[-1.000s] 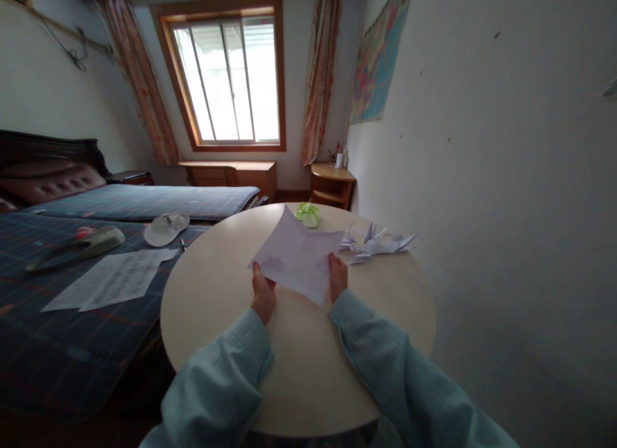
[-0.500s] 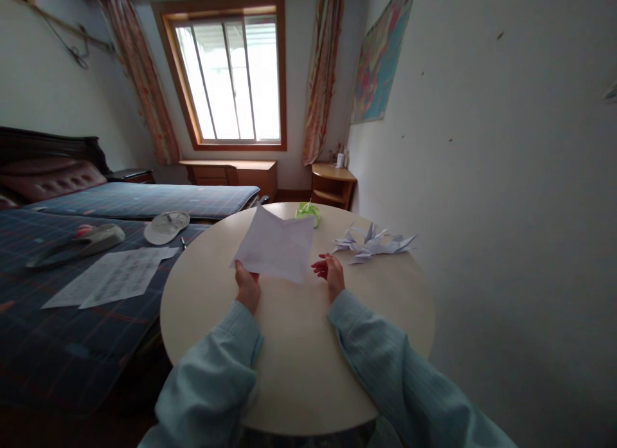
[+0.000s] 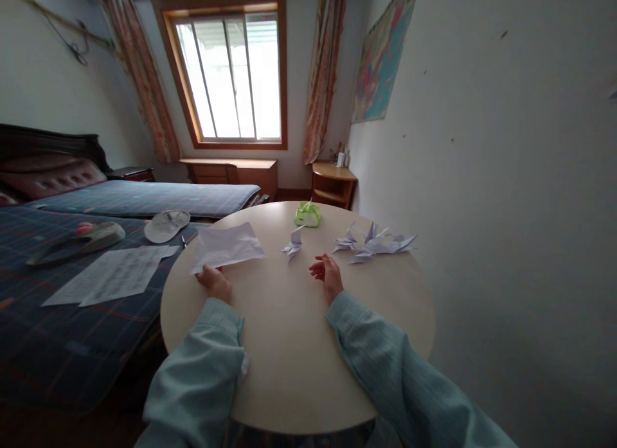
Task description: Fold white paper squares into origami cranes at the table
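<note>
Right now the left hand (image 3: 215, 284) has a sheet of white paper (image 3: 229, 244) pinched by its near edge, thumb against the paper and the other fingers partly hidden, while the right hand (image 3: 329, 276) hangs over the table with fingers loosely curled, half open and holding nothing. The step in hand looks like carrying the sheet aside; setting it down would call for lowering it level and easing off the pinch so it doesn't crease. The sheet is over the left side of the round table (image 3: 289, 345), slightly tilted. Between the hands, a bit farther off, stands a small folded paper (image 3: 293, 242); beyond it is a green packet (image 3: 307, 214), and to the right lies a cluster of folded papers (image 3: 371, 242). Out past the table's left edge, printed pages (image 3: 110, 274) rest on the bed (image 3: 96, 339). A second ago both hands held the sheet over the middle of the table; since then the right has let go, the left has swung the sheet leftward, and the small folded paper has come into view, with the packet no longer partly covered.
</note>
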The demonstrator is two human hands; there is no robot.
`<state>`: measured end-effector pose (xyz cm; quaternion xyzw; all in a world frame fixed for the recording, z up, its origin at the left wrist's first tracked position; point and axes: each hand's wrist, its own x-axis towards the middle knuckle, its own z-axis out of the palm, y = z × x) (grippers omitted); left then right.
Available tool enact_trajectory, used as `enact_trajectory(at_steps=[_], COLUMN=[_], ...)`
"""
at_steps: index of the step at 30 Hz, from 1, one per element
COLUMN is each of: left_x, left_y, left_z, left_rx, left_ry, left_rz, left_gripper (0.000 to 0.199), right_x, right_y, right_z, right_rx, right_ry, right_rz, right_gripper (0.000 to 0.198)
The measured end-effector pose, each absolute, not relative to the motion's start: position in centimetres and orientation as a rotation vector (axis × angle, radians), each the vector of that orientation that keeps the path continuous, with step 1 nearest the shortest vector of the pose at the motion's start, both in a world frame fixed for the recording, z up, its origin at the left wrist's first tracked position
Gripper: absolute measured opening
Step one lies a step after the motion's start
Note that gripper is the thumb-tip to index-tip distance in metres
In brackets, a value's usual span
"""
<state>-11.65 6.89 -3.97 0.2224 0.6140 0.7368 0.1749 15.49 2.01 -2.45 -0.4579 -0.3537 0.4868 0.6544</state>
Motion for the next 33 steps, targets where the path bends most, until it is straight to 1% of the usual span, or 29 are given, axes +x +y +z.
enact_trajectory(at_steps=[4,7,10,12,13,15,17,20,26,29,33], left_x=[-11.6,-11.7,-11.7,-11.3,-11.0,-9.9,-8.5,-6.6,-5.0,-4.8,-4.8], left_y=[7.6,7.2,6.3,5.5,5.1,4.5,4.2,4.3,4.8,4.6,4.4], left_z=[-2.9,-2.5,-2.0,-1.5,-1.1,-0.4,0.0,-0.6,-3.3,-3.5,-3.2], left_rx=[0.517,0.523,0.521,0.641,0.772,1.144,1.600,2.094,2.297,2.364,2.290], left_ry=[1.824,1.902,2.103,2.261,2.312,2.329,2.228,2.078,2.008,1.976,2.073], left_rz=[2.101,2.102,2.177,2.234,2.246,2.238,2.082,1.670,0.752,0.575,0.515], left_gripper=[0.030,0.043,0.059,0.066,0.066,0.059,0.050,0.041,0.034,0.036,0.041], right_x=[15.5,15.5,15.5,15.4,15.4,15.3,15.3,15.3,15.2,15.1,15.1], right_y=[2.0,2.0,1.9,1.9,1.9,1.9,1.9,1.9,2.1,2.1,1.9], right_z=[-2.5,-2.5,-2.5,-2.5,-2.5,-2.5,-2.5,-2.5,-2.4,-2.4,-2.5], right_rx=[-1.028,-1.015,-1.010,-1.010,-1.010,-1.013,-1.018,-1.024,-1.025,-1.023,-1.012], right_ry=[-0.805,-0.807,-0.809,-0.813,-0.815,-0.819,-0.824,-0.824,-0.836,-0.843,-0.852], right_rz=[1.116,1.121,1.120,1.118,1.117,1.114,1.114,1.118,1.123,1.123,1.129], right_gripper=[0.035,0.036,0.036,0.037,0.037,0.037,0.038,0.038,0.039,0.040,0.039])
